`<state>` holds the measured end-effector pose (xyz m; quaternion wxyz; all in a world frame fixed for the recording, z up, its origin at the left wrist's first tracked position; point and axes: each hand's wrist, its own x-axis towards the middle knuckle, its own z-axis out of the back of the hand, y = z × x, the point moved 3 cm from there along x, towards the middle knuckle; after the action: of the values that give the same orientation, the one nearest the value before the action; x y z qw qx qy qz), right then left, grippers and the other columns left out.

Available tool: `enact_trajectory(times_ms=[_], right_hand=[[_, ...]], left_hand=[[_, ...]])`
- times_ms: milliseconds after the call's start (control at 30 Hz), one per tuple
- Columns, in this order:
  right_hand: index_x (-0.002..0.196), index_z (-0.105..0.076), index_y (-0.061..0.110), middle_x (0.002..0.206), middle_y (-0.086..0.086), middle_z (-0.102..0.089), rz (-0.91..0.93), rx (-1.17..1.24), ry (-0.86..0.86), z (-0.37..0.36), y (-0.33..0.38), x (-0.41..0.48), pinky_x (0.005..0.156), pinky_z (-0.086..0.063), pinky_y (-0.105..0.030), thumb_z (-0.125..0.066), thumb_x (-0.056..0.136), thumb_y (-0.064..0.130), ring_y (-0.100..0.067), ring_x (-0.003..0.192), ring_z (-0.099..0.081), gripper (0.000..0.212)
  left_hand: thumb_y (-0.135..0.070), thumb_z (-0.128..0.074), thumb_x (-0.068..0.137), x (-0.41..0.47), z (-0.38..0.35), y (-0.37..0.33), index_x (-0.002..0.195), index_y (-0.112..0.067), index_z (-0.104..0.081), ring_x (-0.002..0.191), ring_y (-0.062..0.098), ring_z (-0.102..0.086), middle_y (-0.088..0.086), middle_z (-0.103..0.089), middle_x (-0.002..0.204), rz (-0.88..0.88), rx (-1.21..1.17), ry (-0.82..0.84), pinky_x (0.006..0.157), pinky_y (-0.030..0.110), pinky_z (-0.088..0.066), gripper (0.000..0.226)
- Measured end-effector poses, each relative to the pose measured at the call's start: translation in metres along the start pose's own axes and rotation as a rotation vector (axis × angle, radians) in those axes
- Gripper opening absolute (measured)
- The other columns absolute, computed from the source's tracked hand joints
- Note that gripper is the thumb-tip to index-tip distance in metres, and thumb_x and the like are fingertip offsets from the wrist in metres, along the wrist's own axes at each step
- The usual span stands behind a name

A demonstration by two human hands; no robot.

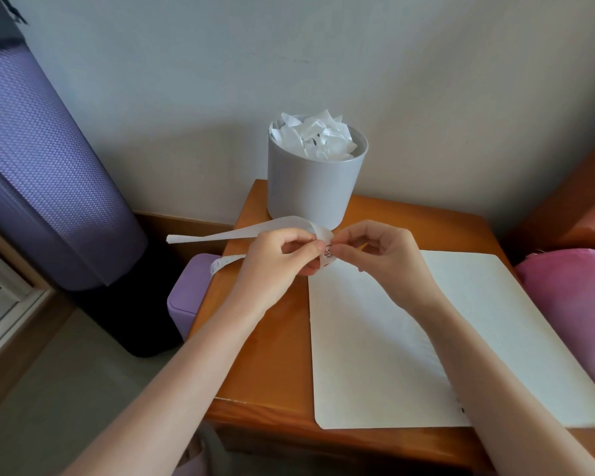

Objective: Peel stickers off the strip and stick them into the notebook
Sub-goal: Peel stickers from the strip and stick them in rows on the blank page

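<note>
A long white sticker strip loops out to the left above the table's far left corner. My left hand grips it, fingers curled round the strip. My right hand pinches at a small printed sticker on the strip, right between both hands. Below the hands an open notebook lies flat on the wooden table, its white pages blank; my right forearm covers part of the spine.
A grey round bin stuffed with crumpled white paper stands at the table's back edge, just behind the hands. A purple box sits left of the table, a purple rolled mat beyond it, pink fabric on the right.
</note>
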<state>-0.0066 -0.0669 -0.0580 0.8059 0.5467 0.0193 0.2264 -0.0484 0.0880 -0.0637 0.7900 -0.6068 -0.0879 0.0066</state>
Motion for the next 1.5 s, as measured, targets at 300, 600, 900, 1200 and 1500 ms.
enact_trajectory(times_ms=[300, 600, 900, 1200, 1500], right_hand=[[0.088, -0.071, 0.014, 0.082, 0.001, -0.071, 0.020, -0.012, -0.012, 0.000, 0.000, 0.000, 0.058, -0.047, -0.018, -0.071, 0.081, 0.013, -0.007, 0.069, -0.060, 0.008], [0.089, -0.071, 0.015, 0.082, 0.005, -0.071, 0.028, -0.033, 0.004, -0.001, -0.001, 0.000, 0.060, -0.046, -0.019, -0.071, 0.082, 0.014, -0.006, 0.070, -0.060, 0.008], [0.086, -0.067, 0.021, 0.090, 0.011, -0.064, 0.057, -0.202, 0.026, -0.003, 0.003, -0.001, 0.064, -0.045, -0.022, -0.068, 0.084, 0.020, -0.008, 0.079, -0.056, 0.002], [0.081, -0.064, 0.028, 0.090, 0.009, -0.062, 0.063, -0.178, 0.051, 0.000, 0.011, 0.000, 0.068, -0.043, -0.019, -0.066, 0.086, 0.021, -0.007, 0.078, -0.055, 0.009], [0.082, -0.070, 0.011, 0.068, 0.003, -0.066, -0.300, -0.136, -0.099, 0.028, -0.021, 0.009, 0.042, -0.032, -0.004, -0.071, 0.082, 0.014, 0.005, 0.043, -0.048, 0.004]], left_hand=[[-0.024, -0.061, 0.088, 0.002, 0.000, 0.002, 0.093, -0.025, -0.063, 0.068, -0.004, -0.066, -0.015, -0.064, 0.076, -0.003, 0.000, 0.006, 0.060, 0.006, -0.049, 0.005], [-0.026, -0.061, 0.089, 0.000, -0.001, 0.001, 0.085, -0.030, -0.063, 0.072, 0.004, -0.068, -0.013, -0.066, 0.076, 0.016, -0.033, 0.017, 0.061, 0.007, -0.051, 0.006], [-0.025, -0.062, 0.088, 0.000, -0.001, 0.003, 0.073, -0.036, -0.061, 0.068, 0.007, -0.069, -0.011, -0.067, 0.072, 0.044, -0.037, -0.033, 0.065, 0.017, -0.056, 0.019], [-0.023, -0.060, 0.089, 0.001, 0.003, 0.005, 0.078, -0.031, -0.061, 0.063, -0.005, -0.065, -0.014, -0.064, 0.070, 0.046, -0.007, -0.089, 0.055, 0.008, -0.051, 0.015], [-0.022, -0.057, 0.091, 0.002, 0.008, 0.009, 0.090, -0.020, -0.067, 0.068, 0.009, -0.067, -0.009, -0.065, 0.072, 0.027, 0.065, -0.153, 0.061, 0.014, -0.055, 0.010]])
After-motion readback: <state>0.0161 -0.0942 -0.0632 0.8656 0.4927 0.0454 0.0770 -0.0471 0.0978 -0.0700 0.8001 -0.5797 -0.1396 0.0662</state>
